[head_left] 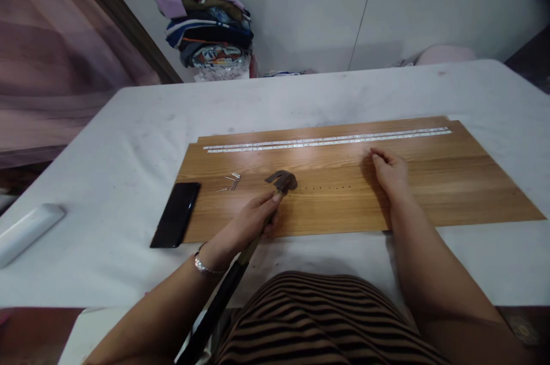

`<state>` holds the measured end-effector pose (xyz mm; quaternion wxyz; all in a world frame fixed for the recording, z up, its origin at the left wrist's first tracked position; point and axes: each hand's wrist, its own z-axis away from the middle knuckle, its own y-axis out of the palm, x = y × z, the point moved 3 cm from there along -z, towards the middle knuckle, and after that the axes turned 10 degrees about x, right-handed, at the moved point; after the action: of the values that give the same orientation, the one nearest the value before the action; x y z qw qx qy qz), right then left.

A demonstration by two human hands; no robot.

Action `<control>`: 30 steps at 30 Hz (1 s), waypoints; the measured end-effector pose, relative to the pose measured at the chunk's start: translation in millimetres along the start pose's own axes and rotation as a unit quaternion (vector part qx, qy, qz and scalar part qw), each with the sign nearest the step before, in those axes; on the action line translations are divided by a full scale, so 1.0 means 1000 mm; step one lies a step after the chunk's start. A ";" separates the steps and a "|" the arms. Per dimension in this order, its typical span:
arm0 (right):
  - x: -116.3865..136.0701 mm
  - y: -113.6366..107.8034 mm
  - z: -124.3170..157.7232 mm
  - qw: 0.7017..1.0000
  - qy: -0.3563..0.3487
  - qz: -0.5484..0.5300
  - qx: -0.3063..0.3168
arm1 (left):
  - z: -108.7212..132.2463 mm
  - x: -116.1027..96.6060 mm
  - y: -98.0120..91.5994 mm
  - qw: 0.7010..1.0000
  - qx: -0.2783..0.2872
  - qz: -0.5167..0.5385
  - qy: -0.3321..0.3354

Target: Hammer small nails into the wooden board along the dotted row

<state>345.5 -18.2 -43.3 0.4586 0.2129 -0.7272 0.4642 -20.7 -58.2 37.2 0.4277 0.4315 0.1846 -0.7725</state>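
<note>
My left hand (260, 210) is wrapped round the handle of a claw hammer (285, 180), close below its head. The hammer head rests over the wooden board (451, 181), and the dark handle slants back toward my body. A row of small dark dots, nails or holes, runs along the board to the right of the head. My right hand (390, 173) is over the board's right half, fingers pinched together; whether they hold anything is too small to tell. Several loose nails (234, 181) lie on the board's left part.
Two white marked strips (330, 140) lie along the board's far side. A black phone (176, 215) rests at its left end. On the white-covered table (107, 181) lies a white rounded object (32, 233). Folded clothes (206, 15) are stacked behind the table, beside a pink curtain (64, 50).
</note>
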 end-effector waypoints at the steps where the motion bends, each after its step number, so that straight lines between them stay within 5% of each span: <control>1: 0.000 0.000 0.000 1.000 0.001 -0.001 -0.001 | 0.001 -0.001 0.000 1.000 0.000 0.001 0.001; 30: -0.002 0.001 -0.002 1.000 -0.002 0.006 0.007 | -0.001 -0.001 -0.002 1.000 0.016 -0.016 0.008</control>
<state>347.1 -15.9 -45.4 0.4532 0.2123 -0.7261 0.4715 -21.6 -55.9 36.9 0.4070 0.4419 0.1821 -0.7784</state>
